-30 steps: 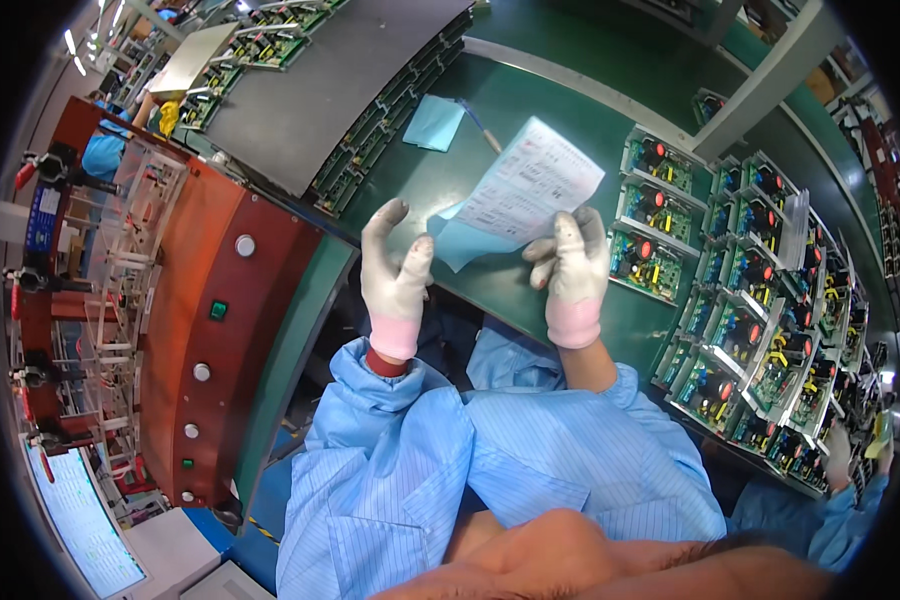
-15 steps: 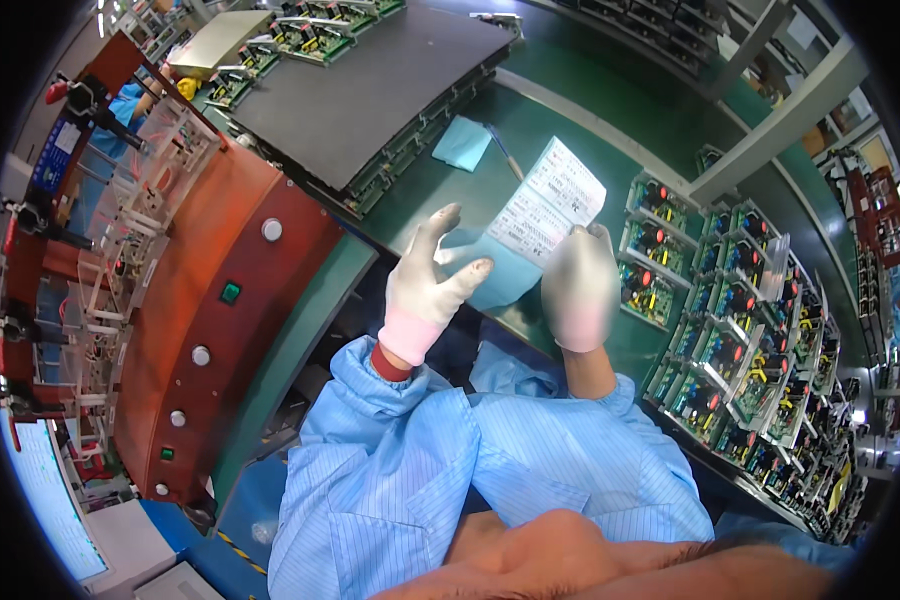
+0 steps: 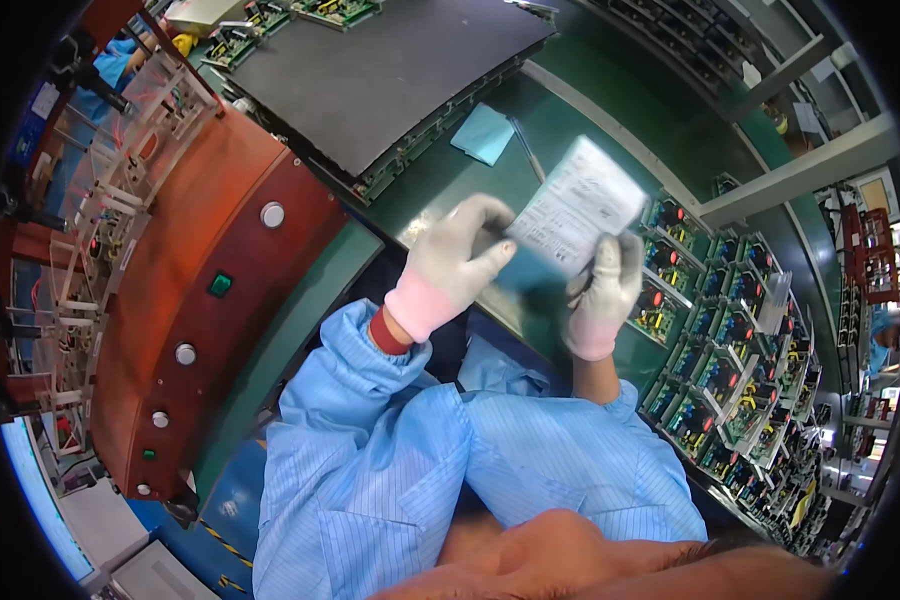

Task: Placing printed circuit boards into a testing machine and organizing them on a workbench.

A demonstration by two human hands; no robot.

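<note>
Gloves first: left hand [image 3: 448,272] is mostly open, fingertips just touching the near-left edge of the blue sheet [image 3: 532,268]; right hand [image 3: 602,296] pinches the white paper [image 3: 577,205], whose long axis runs up-right over the green bench [image 3: 440,175]

Electronics factory | trays of circuit boards [image 3: 730,360] | green workbench [image 3: 440,180] | orange control panel [image 3: 210,300]

My right hand [image 3: 602,292] grips the near right edge of a white printed sheet [image 3: 576,204], while my left hand [image 3: 457,262], gloved too, touches its near left corner over a blue pad [image 3: 526,272]. Green circuit boards [image 3: 730,360] line the right; an orange control panel [image 3: 195,300] curves along my left.
</note>
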